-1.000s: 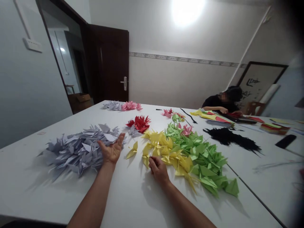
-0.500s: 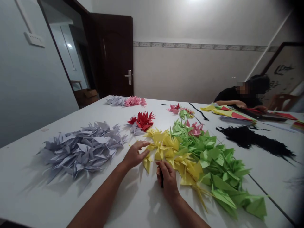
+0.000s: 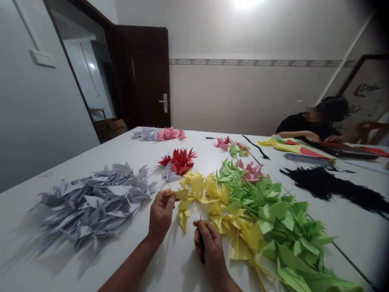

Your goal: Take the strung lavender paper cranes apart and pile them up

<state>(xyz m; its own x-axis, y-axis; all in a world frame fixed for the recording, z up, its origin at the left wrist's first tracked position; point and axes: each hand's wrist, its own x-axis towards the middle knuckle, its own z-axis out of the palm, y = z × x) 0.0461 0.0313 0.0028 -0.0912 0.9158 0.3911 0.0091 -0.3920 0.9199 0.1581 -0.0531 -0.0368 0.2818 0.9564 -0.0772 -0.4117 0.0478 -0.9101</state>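
My left hand (image 3: 161,215) pinches a yellow origami piece (image 3: 182,195) at the edge of a yellow origami heap (image 3: 209,194). My right hand (image 3: 212,253) grips a thin black stem (image 3: 201,243) upright, just in front of that heap. To the left of my hands lies a large pile of lilac-grey origami pieces (image 3: 94,207). A green origami heap (image 3: 273,219) spreads right of the yellow one, with pink pieces (image 3: 251,172) at its far end. Red origami pieces (image 3: 179,161) lie beyond my left hand.
The white table (image 3: 91,158) extends ahead. Black strands (image 3: 325,186) lie to the right. Farther off are lilac and pink pieces (image 3: 168,134). A seated person (image 3: 304,129) works at the far right beside coloured paper sheets (image 3: 298,149). A dark door (image 3: 142,77) stands behind.
My left hand has moved from the yellow heap's edge and closed on a yellow piece. My right hand has moved slightly nearer me with the black stem. The view has shifted slightly.
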